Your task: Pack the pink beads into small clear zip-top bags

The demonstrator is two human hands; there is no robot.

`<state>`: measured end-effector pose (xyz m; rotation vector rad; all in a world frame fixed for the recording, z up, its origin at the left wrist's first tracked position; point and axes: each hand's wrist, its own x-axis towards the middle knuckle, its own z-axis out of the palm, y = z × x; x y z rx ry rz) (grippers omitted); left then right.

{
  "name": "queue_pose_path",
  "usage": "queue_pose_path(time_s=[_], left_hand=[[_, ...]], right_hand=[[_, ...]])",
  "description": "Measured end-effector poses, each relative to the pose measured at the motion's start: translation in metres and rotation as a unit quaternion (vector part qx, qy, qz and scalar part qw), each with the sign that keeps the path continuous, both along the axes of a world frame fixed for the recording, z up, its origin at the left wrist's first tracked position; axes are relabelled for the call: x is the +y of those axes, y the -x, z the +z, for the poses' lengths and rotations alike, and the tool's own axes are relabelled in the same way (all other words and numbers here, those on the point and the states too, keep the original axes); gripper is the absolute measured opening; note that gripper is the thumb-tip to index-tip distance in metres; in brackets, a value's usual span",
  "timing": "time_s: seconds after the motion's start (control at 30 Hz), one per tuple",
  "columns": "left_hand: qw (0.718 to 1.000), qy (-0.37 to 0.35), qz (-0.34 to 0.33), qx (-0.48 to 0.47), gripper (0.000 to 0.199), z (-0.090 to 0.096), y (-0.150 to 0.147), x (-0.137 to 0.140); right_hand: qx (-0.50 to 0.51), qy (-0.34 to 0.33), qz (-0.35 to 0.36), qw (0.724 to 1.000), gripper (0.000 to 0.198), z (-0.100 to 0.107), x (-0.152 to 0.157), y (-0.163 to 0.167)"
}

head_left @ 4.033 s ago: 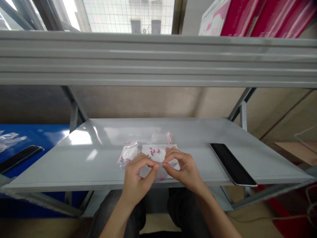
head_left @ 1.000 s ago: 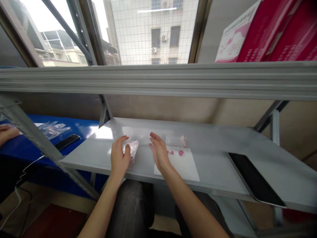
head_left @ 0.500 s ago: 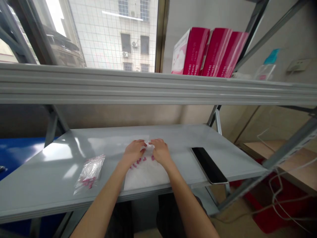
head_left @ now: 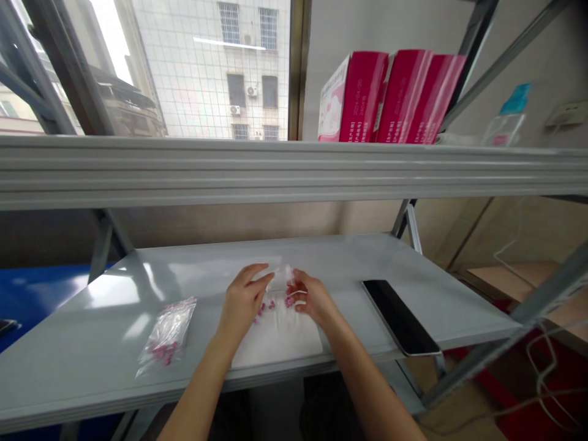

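A small clear plastic bag [head_left: 281,280] is between my hands, above a white sheet [head_left: 285,346] at the front of the shelf. My right hand [head_left: 315,298] pinches the bag's right side, fingers curled, close to some small pink pieces [head_left: 288,302]. At the bag's left, my left hand [head_left: 242,300] has thumb and forefinger apart; whether its thumb tip touches the bag I cannot tell. More pink pieces [head_left: 271,304] lie on the sheet beside my left fingers. Further left rests a clear zip bag [head_left: 169,331] with pink pieces at its lower end.
A black-screened phone or tablet [head_left: 399,318] lies right of my hands. The upper shelf edge [head_left: 275,174] runs across in front, carrying pink boxes [head_left: 395,98] and a blue-capped bottle [head_left: 508,119]. Metal frame legs stand at both sides; white cables [head_left: 544,361] hang at right.
My hands have moved apart; the left has opened and drawn away from the bag's top. The bag now stays by my right fingers. The whole view has shifted slightly.
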<state>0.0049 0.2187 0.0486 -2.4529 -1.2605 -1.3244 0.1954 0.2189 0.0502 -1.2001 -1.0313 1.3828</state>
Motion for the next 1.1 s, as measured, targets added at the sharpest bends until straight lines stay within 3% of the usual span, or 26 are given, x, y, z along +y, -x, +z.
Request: queue_pose_path(time_s=[0.13, 0.27, 0.37, 0.43, 0.5, 0.6, 0.73, 0.83, 0.93, 1.03, 1.1], left_hand=[[0.992, -0.094, -0.036, -0.072, 0.031, -0.005, 0.003, -0.029], [0.991, -0.094, 0.002, -0.092, 0.028, 0.000, 0.002, -0.049], [0.991, -0.070, 0.020, -0.115, 0.018, 0.012, -0.004, -0.063], [0.988, 0.009, 0.019, -0.150, 0.008, 0.019, -0.009, -0.072], [0.976, 0.132, -0.017, -0.172, 0.020, 0.022, -0.014, -0.079], [0.935, 0.290, -0.087, -0.184, 0.037, 0.022, -0.016, -0.083], [0.894, 0.369, -0.147, -0.205, 0.041, 0.025, -0.014, -0.085], [0.898, 0.364, -0.158, -0.193, 0.037, 0.029, -0.014, -0.086], [0.925, 0.333, -0.113, -0.144, 0.032, 0.028, -0.015, -0.086], [0.960, 0.266, -0.038, -0.084, 0.027, 0.020, -0.015, -0.085], [0.979, 0.193, 0.013, -0.064, 0.026, 0.017, -0.013, -0.087]], right_hand=[[0.093, 0.021, 0.058, 0.994, 0.033, 0.004, -0.015, 0.001], [0.127, 0.046, 0.108, 0.985, 0.037, 0.007, -0.026, 0.000], [0.130, 0.026, 0.105, 0.986, 0.031, 0.010, -0.035, 0.006], [0.103, -0.015, 0.113, 0.988, 0.025, 0.011, -0.043, 0.013], [0.059, -0.052, 0.134, 0.988, 0.019, 0.012, -0.050, 0.019], [0.031, -0.090, 0.184, 0.978, 0.015, 0.014, -0.059, 0.023], [0.032, -0.089, 0.246, 0.965, 0.018, 0.017, -0.062, 0.015], [0.023, -0.067, 0.262, 0.962, 0.019, 0.021, -0.061, 0.007], [-0.022, -0.086, 0.237, 0.967, 0.017, 0.024, -0.063, 0.008], [-0.128, -0.163, 0.139, 0.968, 0.012, 0.026, -0.068, 0.015], [-0.209, -0.218, 0.052, 0.952, 0.015, 0.027, -0.072, 0.019]])
